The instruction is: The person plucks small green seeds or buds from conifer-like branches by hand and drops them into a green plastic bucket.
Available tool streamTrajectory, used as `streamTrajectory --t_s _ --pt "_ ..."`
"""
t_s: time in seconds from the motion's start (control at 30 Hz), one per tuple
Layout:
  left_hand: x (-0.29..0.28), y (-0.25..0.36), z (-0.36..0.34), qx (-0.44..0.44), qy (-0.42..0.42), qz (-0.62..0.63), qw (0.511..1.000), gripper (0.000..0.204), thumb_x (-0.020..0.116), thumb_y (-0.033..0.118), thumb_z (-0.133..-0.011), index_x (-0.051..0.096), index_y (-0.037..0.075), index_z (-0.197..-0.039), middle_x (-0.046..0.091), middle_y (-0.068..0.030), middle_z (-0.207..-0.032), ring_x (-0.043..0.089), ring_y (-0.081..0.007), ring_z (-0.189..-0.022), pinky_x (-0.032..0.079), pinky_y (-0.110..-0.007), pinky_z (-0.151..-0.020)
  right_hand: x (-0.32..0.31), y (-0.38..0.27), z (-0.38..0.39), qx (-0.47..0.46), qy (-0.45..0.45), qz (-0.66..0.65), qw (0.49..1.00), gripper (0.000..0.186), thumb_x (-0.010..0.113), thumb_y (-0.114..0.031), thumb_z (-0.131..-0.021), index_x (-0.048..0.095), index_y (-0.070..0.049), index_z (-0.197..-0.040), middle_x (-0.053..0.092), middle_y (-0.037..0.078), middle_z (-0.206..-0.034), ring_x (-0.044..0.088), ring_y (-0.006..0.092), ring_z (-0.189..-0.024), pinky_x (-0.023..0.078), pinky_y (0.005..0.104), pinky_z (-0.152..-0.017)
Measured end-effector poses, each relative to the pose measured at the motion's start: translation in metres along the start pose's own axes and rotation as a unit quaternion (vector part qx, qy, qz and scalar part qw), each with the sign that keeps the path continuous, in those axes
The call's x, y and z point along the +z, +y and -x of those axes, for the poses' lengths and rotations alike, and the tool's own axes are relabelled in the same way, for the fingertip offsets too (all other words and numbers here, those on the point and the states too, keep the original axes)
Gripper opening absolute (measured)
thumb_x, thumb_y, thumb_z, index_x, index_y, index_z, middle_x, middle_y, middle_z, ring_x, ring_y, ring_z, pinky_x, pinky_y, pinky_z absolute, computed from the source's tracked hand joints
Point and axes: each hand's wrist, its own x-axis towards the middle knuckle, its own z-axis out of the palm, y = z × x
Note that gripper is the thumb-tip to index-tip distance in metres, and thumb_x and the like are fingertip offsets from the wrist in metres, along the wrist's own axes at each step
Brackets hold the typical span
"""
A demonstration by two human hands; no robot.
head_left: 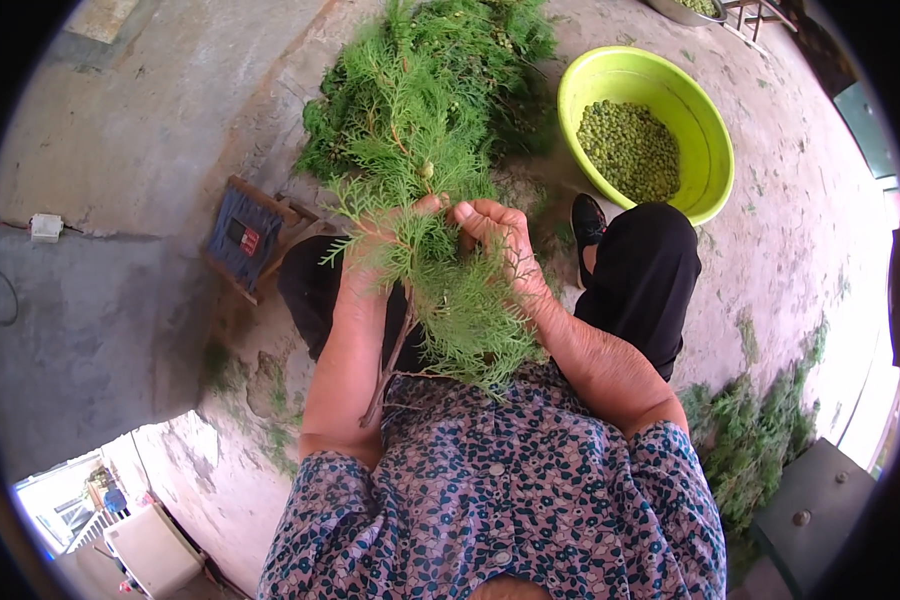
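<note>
A leafy green evergreen branch (475, 330) with a bare brown stem lies lengthwise over my lap. My left hand (375, 250), partly behind the foliage, grips it near the middle. My right hand (495, 230) is closed close beside my left fingertips, thumb against the curled forefinger among the sprigs; whatever it pinches is too small to name. A small pale green cone (427, 170) shows on a sprig just above my fingers. Beyond my hands is a large heap of cut green branches (425, 65).
A yellow-green basin (705, 150) holding small green cones stands right of my knee. A low wooden stool (240, 240) with a dark seat is at left. A metal bowl (675, 10) sits at top right, green cuttings (770, 435) lie lower right, and a white box (45, 228) lies left.
</note>
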Motion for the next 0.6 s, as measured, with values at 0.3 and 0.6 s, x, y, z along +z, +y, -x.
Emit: streamTrajectory --t_s 0.3,0.6 --pt "0.007 0.004 0.005 0.042 -0.007 -0.027 0.999 0.026 0.069 0.014 -0.073 0.064 0.002 -0.095 0.062 -0.0052 -0.089 0.058 -0.0132 -0.079 0.046 -0.026 -0.07 0.005 -0.002 0.002 -0.389 0.098 0.295 0.867 0.013 0.065 -0.01 -0.077 0.063 0.0 -0.086 0.055 0.008 -0.061 0.052 0.0172 -0.056 0.042 0.0286 -0.055" --pt "0.0 -0.007 0.009 0.068 -0.032 -0.028 0.997 0.026 0.062 0.013 -0.078 0.062 0.0 -0.101 0.061 -0.0101 -0.102 0.058 -0.0163 -0.092 0.046 -0.027 -0.081 -0.002 0.002 -0.007 -0.378 0.086 0.351 0.852 0.012 0.065 -0.007 -0.075 0.063 -0.001 -0.085 0.057 0.012 -0.066 0.055 0.0242 -0.058 0.044 0.0307 -0.054"
